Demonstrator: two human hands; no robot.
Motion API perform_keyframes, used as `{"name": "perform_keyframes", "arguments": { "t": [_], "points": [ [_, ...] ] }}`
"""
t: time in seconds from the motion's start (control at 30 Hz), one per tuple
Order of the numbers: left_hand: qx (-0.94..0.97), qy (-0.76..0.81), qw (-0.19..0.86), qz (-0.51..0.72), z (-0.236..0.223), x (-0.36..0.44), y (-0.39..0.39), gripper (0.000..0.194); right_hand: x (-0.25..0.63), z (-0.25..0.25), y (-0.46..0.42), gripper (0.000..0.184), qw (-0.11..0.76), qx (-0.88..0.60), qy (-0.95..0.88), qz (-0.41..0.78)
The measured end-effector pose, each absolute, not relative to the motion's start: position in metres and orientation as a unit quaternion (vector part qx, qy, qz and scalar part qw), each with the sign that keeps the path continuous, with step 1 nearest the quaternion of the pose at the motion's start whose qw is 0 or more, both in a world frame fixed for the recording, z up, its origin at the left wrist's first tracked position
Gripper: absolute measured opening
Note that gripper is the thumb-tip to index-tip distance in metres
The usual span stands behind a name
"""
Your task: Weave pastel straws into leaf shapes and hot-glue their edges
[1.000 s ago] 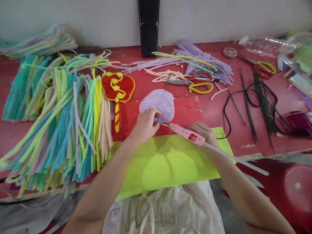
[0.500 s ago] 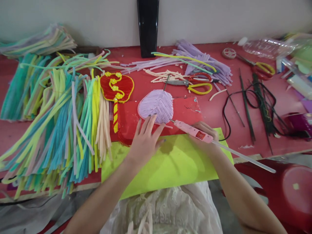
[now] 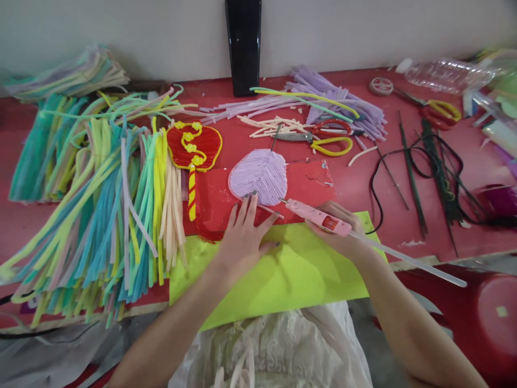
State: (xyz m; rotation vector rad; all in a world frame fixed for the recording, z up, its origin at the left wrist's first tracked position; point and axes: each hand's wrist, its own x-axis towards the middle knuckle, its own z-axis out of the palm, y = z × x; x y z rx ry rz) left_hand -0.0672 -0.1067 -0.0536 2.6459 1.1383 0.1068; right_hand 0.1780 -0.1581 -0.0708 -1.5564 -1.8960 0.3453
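Nearest, the left hand [image 3: 243, 235] is laid flat, fingers [image 3: 247, 207] spread wide and gripping nothing, tips just touching the lilac woven piece [image 3: 258, 176]. Right of that piece, a pink glue gun [image 3: 318, 217] is clenched in the right hand [image 3: 338, 229], nozzle aimed at it. Beyond the piece, scissors [image 3: 323, 137] are left on the red table [image 3: 355, 183].

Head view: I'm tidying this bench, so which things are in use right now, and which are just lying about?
In use:
right hand holding the pink glue gun
left hand, open beside the lilac woven piece

Lying about:
red fan ornament
scissors
plastic bottle
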Motion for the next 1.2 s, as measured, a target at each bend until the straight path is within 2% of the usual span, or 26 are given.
{"name": "perform_keyframes", "arguments": {
  "t": [0.23, 0.5, 0.83, 1.2],
  "points": [
    [0.924, 0.359, 0.127, 0.023, -0.054, -0.075, -0.100, 0.063, 0.171, -0.054, -0.154, 0.013, 0.266, -0.555, -0.769, 0.175],
    [0.927, 0.351, 0.129, 0.029, -0.057, -0.078, -0.100, 0.064, 0.166, -0.052, -0.148, 0.008, 0.231, -0.543, -0.791, 0.159],
    [0.926, 0.349, 0.139, 0.036, -0.056, -0.079, -0.099, 0.065, 0.160, -0.045, -0.149, 0.012, 0.233, -0.565, -0.769, 0.188],
    [0.924, 0.351, 0.147, 0.034, -0.056, -0.079, -0.100, 0.061, 0.160, -0.055, -0.150, 0.009, 0.241, -0.570, -0.770, 0.156]
  ]
}}
